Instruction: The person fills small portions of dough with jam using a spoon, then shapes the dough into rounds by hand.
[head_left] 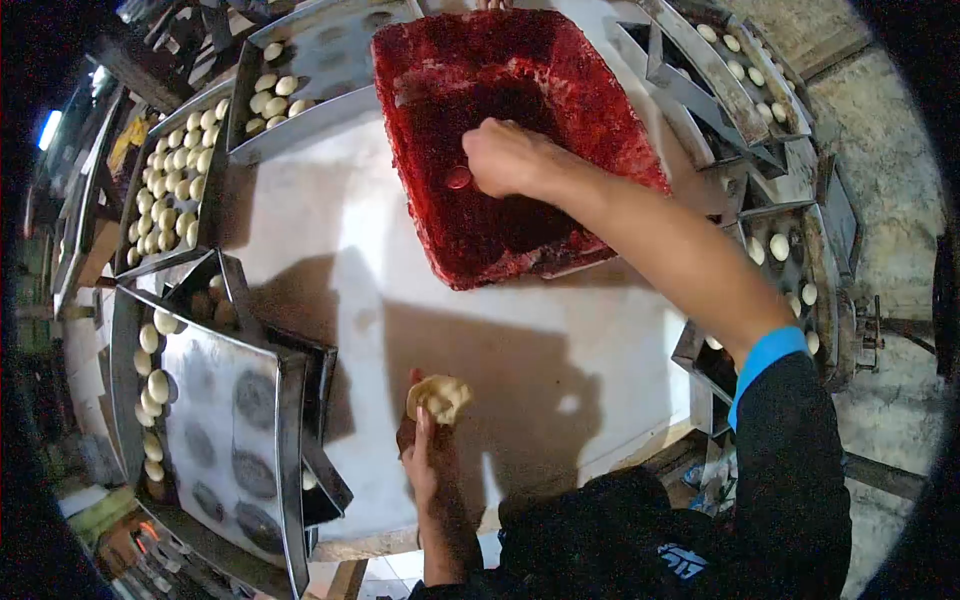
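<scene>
My left hand holds a flattened piece of dough above the near part of the white table, with the thumb pressed onto its face. The dough is pale, with a cupped, uneven edge. My right hand reaches into a large tub smeared with dark red filling. Its fingers are closed on what looks like a spoon, whose small round end shows beside the fist, reddened by the filling. The handle is hidden in the hand.
Metal trays of round dough balls stand on the left, at the back left and on the right. A tray at the near left leans on other trays. Another person's fingers touch the tub's far rim.
</scene>
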